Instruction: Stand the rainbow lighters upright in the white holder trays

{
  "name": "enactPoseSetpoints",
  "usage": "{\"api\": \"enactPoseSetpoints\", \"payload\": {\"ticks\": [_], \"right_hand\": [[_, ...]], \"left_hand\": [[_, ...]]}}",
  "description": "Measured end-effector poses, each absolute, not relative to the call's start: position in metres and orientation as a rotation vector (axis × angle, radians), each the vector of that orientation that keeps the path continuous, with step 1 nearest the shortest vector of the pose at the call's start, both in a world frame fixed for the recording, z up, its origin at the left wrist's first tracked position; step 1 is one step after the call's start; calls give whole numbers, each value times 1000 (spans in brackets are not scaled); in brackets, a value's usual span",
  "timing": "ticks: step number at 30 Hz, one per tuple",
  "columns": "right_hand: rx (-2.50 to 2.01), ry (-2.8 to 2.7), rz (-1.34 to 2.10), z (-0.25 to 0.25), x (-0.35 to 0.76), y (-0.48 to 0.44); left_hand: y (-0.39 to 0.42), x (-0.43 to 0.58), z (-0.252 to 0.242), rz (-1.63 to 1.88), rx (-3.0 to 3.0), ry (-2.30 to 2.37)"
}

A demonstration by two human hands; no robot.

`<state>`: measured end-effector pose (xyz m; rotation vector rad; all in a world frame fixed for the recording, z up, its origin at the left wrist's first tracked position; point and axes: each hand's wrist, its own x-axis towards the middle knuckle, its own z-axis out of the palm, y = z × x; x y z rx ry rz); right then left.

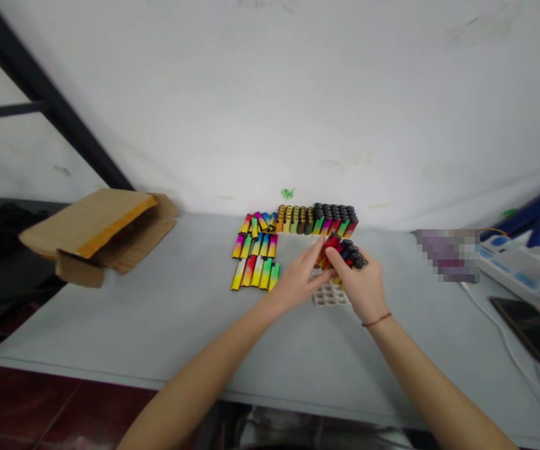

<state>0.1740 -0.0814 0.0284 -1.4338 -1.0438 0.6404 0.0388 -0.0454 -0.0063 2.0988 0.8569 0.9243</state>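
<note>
Right fingers (339, 264): closed round black-capped tubes (352, 254). Left fingers (313, 252): parted alongside, hold unclear. Risk: loose grip spills tubes.

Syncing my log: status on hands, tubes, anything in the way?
Right hand holding black-capped tubes; left hand beside them, grip unclear. White grid tray partly hidden by hands. Colourful tubes lying to the left.

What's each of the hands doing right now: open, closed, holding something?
Left hand: fingers against a bunch of black-topped tubes; cannot tell whether it grips.
Right hand: closed, holding that bunch.
</note>
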Motion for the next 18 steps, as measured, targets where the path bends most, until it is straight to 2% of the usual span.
{"api": "enactPoseSetpoints", "payload": {"ticks": [3, 8, 14, 18], "right_hand": [[-1322, -1007, 829, 28, 141, -53], [-1224, -884, 1244, 15, 81, -2], [-1252, -979, 1344, -7, 37, 26], [-1261, -1114, 1256, -17, 31, 31]], "left_hand": [[-32, 9, 1, 1060, 1856, 963], [-10, -39, 2, 1088, 1637, 1288], [1, -66, -4, 975, 1765, 1794], [0, -67, -8, 911, 1891, 1982]]}}
